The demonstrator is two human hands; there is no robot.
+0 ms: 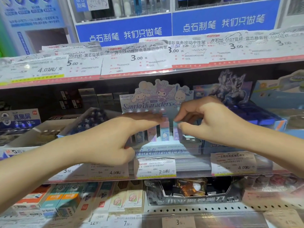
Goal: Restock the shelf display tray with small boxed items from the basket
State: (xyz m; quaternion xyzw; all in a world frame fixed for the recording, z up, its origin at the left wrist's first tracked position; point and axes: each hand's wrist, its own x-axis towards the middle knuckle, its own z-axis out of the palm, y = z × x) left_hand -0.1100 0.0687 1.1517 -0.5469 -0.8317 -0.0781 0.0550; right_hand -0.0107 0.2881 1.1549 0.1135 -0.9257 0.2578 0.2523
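Observation:
A Sanrio characters display tray (pixel 158 151) with a cartoon backboard stands on the middle shelf. Several small pastel boxes (pixel 164 131) stand upright in a row inside it. My left hand (pixel 118 132) lies flat, fingers stretched over the tops of the left boxes, thumb near the tray's front. My right hand (pixel 205 119) pinches the top of a small lilac and teal box (pixel 177 134) at the right end of the row, upright in the tray. The basket is out of view.
A blue display box (pixel 256 116) stands right of the tray, and a tilted tray of dark pens (pixel 88 120) to its left. Price labels (pixel 154 168) line the shelf's front edge. The upper shelf edge (pixel 148 66) overhangs. Boxed goods fill the shelf below.

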